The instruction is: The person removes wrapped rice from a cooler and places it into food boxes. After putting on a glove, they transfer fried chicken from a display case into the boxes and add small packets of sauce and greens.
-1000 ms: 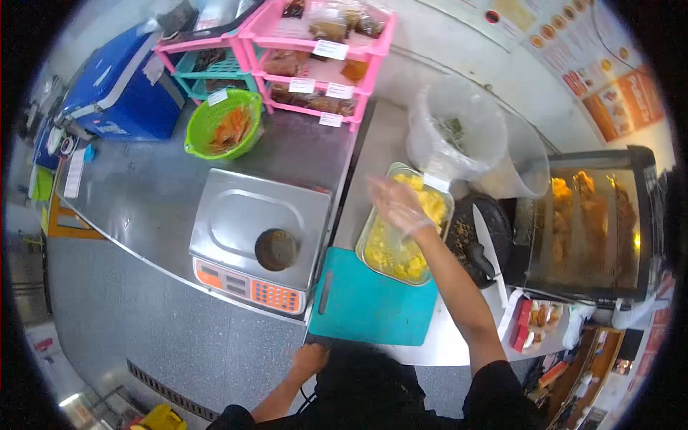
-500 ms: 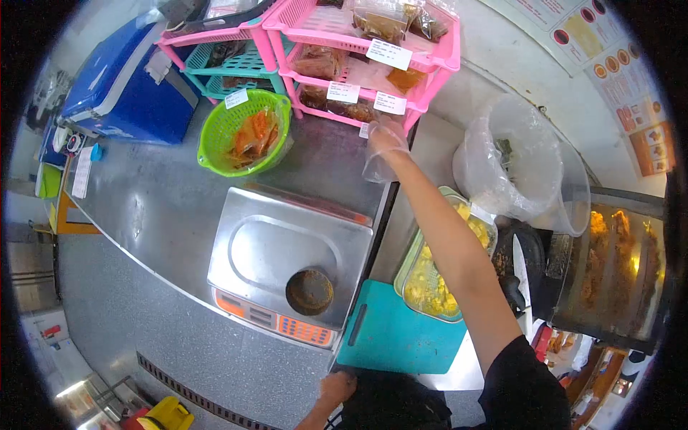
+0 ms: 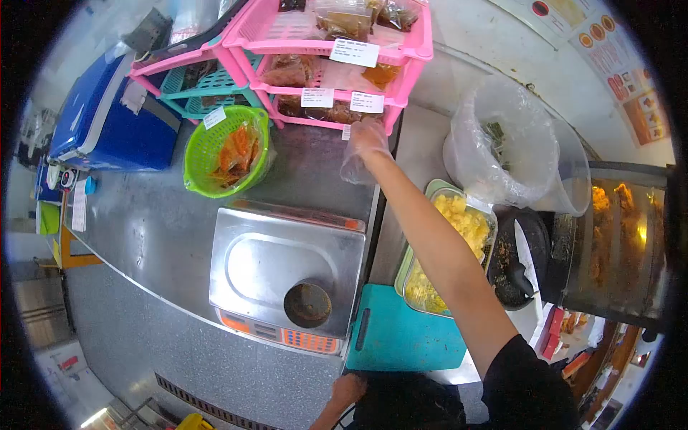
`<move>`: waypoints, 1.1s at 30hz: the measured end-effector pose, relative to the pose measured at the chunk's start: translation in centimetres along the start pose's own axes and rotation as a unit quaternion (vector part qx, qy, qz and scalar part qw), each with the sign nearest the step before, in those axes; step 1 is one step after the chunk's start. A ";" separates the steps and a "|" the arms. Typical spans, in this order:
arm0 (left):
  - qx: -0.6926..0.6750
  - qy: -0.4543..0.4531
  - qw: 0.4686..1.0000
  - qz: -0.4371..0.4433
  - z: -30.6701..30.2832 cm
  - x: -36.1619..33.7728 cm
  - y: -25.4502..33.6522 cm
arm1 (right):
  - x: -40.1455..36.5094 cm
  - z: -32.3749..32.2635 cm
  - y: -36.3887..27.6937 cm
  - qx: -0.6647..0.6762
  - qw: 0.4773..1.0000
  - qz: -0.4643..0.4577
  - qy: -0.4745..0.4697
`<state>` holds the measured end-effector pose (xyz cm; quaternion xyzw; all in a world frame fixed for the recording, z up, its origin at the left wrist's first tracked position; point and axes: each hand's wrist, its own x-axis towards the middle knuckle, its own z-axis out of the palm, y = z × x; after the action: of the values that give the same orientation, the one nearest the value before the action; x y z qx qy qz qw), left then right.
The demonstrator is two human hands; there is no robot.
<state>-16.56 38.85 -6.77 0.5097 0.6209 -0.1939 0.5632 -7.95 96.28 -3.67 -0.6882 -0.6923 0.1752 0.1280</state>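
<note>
My right hand [image 3: 368,136], with loose clear plastic around it like a disposable glove, reaches to the lowest tier of the pink rack [image 3: 410,61]. Its fingers are hidden at the tray's front edge, near packed brown bags [image 3: 326,113] and a white label [image 3: 366,102]. Down at the bottom of the view, my left hand [image 3: 349,389] is curled closed beside the counter edge and the teal cutting board [image 3: 408,333]. What it holds, if anything, is hidden. A metal scale [image 3: 287,265] lies between the hands, with a small round dark-bottomed container [image 3: 308,304] on its platform.
A green basket [image 3: 193,154] holds bagged orange food. Right of the scale are a tray of yellow chunks [image 3: 459,222], a knife [image 3: 525,251] on a dark round pan, and a plastic-lined tub [image 3: 459,147]. A blue cooler [image 3: 107,122] stands at the back left.
The view has shifted a little, so the racks and basket appear further left. My right hand stays at the lowest pink tier. My left hand remains at the counter edge.
</note>
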 end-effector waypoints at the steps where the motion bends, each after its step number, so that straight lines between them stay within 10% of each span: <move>1: -0.012 0.010 1.000 0.015 0.0 -0.1 -0.2 | 0.2 1.4 1.1 0.094 0.990 0.045 0.090; 7: -0.005 0.013 0.999 0.040 0.6 1.1 -0.7 | -10.6 -4.0 3.5 0.624 0.777 0.080 -0.040; 16: 0.036 0.011 0.991 0.127 2.3 3.0 -4.2 | -28.1 -14.6 12.4 0.658 0.739 0.145 0.030; 18: -0.021 0.023 0.987 0.156 0.5 1.7 -1.9 | -34.5 -16.5 15.5 0.746 0.647 0.156 0.012; 21: 0.107 0.035 0.927 0.358 1.2 5.1 -5.8 | -43.5 -18.8 20.5 0.696 0.677 0.198 0.132; 25: -0.075 0.006 0.984 0.160 1.8 4.8 -5.2 | -51.9 -17.6 27.6 0.471 0.817 0.294 0.155; 28: 0.103 0.087 0.949 0.286 -0.6 1.2 -1.3 | -51.5 -14.4 28.6 0.356 0.879 0.294 0.123; 30: 0.032 0.010 0.988 0.149 -1.5 -0.5 1.4 | -48.3 -13.9 26.2 0.315 0.914 0.220 0.131; 33: 0.065 0.074 0.973 0.209 -0.3 0.8 -0.6 | -42.5 -11.6 22.0 0.145 0.977 0.090 0.127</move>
<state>-17.10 39.14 -7.65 0.6762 0.5270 -0.0738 0.5094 17.74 54.47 0.28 -0.7385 -0.5729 0.1955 0.2968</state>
